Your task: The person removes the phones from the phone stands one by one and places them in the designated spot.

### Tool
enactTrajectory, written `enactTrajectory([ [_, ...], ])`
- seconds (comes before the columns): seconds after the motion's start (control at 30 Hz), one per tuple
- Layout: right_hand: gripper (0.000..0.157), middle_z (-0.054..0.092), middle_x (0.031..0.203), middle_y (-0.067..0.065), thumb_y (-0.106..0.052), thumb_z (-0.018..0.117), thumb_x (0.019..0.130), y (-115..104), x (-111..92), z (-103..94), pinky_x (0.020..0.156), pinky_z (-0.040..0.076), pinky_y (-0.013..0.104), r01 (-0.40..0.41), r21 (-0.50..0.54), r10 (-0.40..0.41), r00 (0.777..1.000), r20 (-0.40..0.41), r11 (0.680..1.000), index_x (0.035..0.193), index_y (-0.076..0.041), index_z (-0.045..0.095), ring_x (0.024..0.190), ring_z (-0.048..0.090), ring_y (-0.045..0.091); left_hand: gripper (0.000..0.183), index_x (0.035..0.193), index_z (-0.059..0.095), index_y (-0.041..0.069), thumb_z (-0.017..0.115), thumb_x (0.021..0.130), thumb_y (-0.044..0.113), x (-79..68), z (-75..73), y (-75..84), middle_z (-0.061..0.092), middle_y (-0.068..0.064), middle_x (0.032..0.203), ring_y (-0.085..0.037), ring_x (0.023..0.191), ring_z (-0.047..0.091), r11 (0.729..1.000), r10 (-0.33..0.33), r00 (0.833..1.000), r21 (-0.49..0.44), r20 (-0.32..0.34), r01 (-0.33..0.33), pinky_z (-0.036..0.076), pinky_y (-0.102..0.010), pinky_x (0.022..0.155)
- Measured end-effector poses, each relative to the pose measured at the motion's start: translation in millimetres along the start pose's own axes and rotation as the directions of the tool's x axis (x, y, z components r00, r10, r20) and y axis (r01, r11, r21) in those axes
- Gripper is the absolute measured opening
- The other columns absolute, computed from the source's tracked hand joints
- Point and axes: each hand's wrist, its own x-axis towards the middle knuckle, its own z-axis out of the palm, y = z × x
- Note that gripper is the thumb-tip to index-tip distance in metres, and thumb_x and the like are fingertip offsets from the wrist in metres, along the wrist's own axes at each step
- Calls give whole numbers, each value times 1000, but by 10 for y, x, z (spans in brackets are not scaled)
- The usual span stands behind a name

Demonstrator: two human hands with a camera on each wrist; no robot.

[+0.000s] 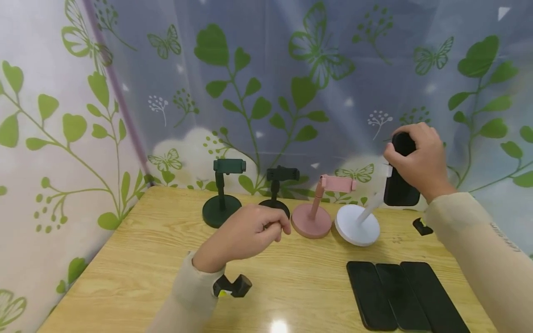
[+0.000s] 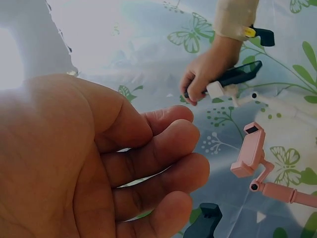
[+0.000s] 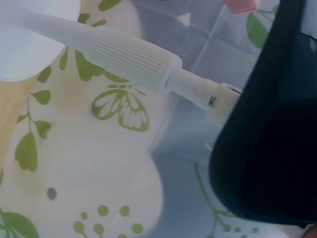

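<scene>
My right hand (image 1: 424,159) grips a black phone (image 1: 400,189) by its upper part, at the head of a white phone stand (image 1: 354,226). In the right wrist view the stand's ribbed white stem (image 3: 133,59) runs up behind the dark phone (image 3: 277,148). The white base looks tilted; whether it touches the table cannot be told. My left hand (image 1: 245,233) hovers in front of the black phone stand (image 1: 283,174), its fingers loosely curled and holding nothing. The left wrist view shows its bare palm and fingers (image 2: 158,158).
A pink phone stand (image 1: 312,224) and a dark green phone stand (image 1: 220,210) share the row on the wooden table (image 1: 137,277). Three black phones (image 1: 404,296) lie side by side at the front right. A patterned curtain (image 1: 266,92) hangs close behind the stands.
</scene>
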Motion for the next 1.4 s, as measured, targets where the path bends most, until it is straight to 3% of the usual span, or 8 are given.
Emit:
enactTrajectory([
  [0.13,29,62,104,18,-19,64,90,-87,-51,-69,74,33,47,21,2,-21,999,28,1000,114,-3,70,88,45,31,36,98,74,22,41,106,9,7,0,-13,66,15,79,-5,56,50,1000,3,1000,1,10,-3,44,-27,58],
  [0.3,27,64,104,13,-16,67,89,-301,-207,-155,69,35,40,71,-2,-70,991,118,997,114,-7,71,88,46,24,36,98,74,22,42,106,9,3,-3,-21,67,14,80,-5,59,53,1000,-8,1000,7,22,8,45,-28,59],
  [0.53,25,63,97,2,-6,71,85,-713,-423,-168,67,35,30,177,110,-193,969,155,978,110,-10,72,81,43,12,35,97,74,24,42,104,10,28,-7,-23,68,14,82,-5,58,54,1000,-7,999,18,34,6,44,-27,57],
  [0.83,31,65,104,1,-5,69,81,-1324,-677,1,75,37,31,304,369,-373,919,131,879,110,-14,72,90,51,13,34,97,74,23,43,105,10,-9,-5,-37,69,13,81,-3,63,57,999,-23,999,28,24,23,47,-28,60],
  [0.97,24,65,111,2,-10,68,83,-1547,-724,92,86,41,34,323,435,-419,897,143,841,107,-14,72,100,54,20,34,97,73,22,43,105,9,-2,-4,-37,67,15,80,-3,62,56,1000,-3,1000,27,20,3,48,-28,60],
  [1.17,18,63,105,1,-15,68,85,-1750,-726,234,83,31,37,348,418,-438,888,139,839,103,-14,72,91,50,18,34,97,74,20,43,105,9,9,-1,-34,67,14,80,-3,59,53,999,27,999,28,18,-28,48,-27,58],
  [1.4,19,61,100,-2,-15,70,85,-1935,-742,323,80,42,34,333,407,-428,888,168,850,104,-14,72,89,53,16,32,88,68,22,44,105,10,12,6,-3,61,13,74,-5,52,45,999,45,999,21,25,-46,44,-27,56],
])
